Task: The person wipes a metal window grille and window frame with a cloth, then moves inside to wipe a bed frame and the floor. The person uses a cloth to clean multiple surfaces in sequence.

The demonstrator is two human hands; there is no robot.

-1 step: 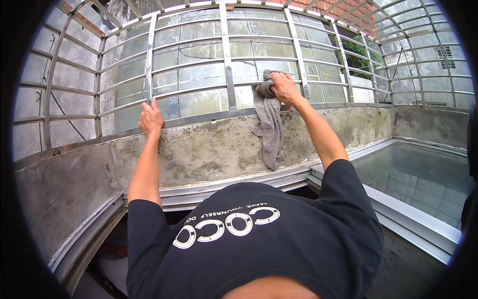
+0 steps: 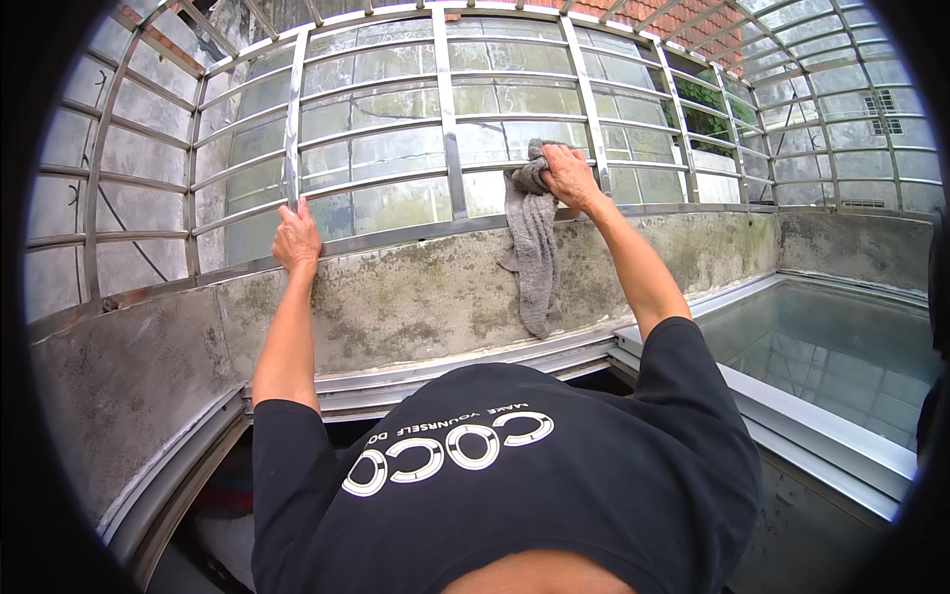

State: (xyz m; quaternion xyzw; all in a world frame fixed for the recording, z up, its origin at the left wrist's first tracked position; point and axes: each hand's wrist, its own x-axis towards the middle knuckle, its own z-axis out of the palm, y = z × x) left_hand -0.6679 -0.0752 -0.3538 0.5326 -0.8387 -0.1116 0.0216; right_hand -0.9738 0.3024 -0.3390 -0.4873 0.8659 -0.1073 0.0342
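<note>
My right hand (image 2: pixel 570 178) is closed on a bunched grey towel (image 2: pixel 535 247), pressing it around a lower crossbar of a metal window grille (image 2: pixel 447 109). The towel's loose end hangs down in front of the stained concrete ledge (image 2: pixel 416 282). To the left, my left hand (image 2: pixel 297 238) grips the grille where an upright bar meets the bottom rail. Its fingertips are partly hidden behind the metal. Both arms reach forward, and the right fingers are partly out of sight behind the towel and bar.
The grille curves round at the left and right. A sliding window with a silver frame (image 2: pixel 821 411) stands at my right, and its track (image 2: pixel 396 386) runs along the near side of the ledge. Beyond the bars are weathered walls, green plants (image 2: pixel 705 104) and a red tiled roof (image 2: pixel 683 30).
</note>
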